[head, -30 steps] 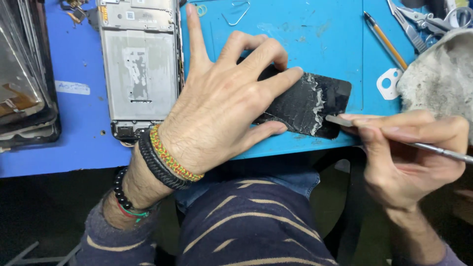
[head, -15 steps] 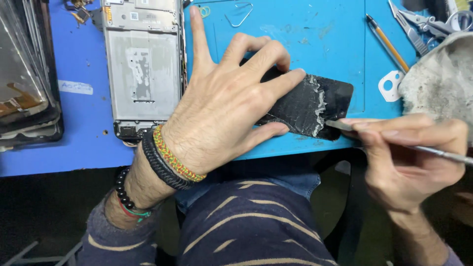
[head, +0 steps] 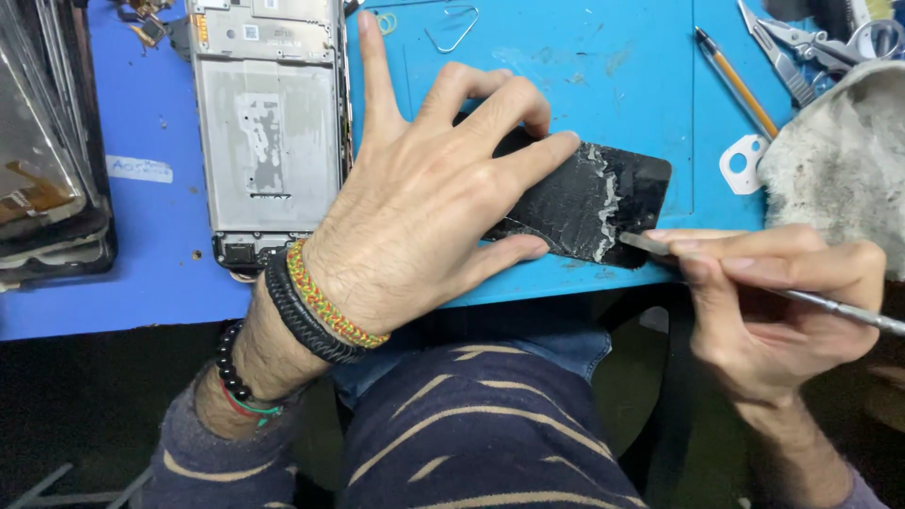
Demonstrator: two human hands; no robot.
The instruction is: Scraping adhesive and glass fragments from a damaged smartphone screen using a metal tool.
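Left hand [head: 434, 207] lies spread flat on one cracked black screen [head: 603, 203] at the near edge of the blue mat [head: 584, 57], while right hand [head: 782, 302] pinches one thin metal tool [head: 848, 309], its tip touching the screen's corner, beside one open phone frame [head: 269, 123].

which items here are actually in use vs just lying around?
In use: left hand pressing down the black panel; right hand holding the metal pry tool, tip at the panel's edge.

Lying about: phone frame, pencil, pliers, grey cloth, stacked screens.
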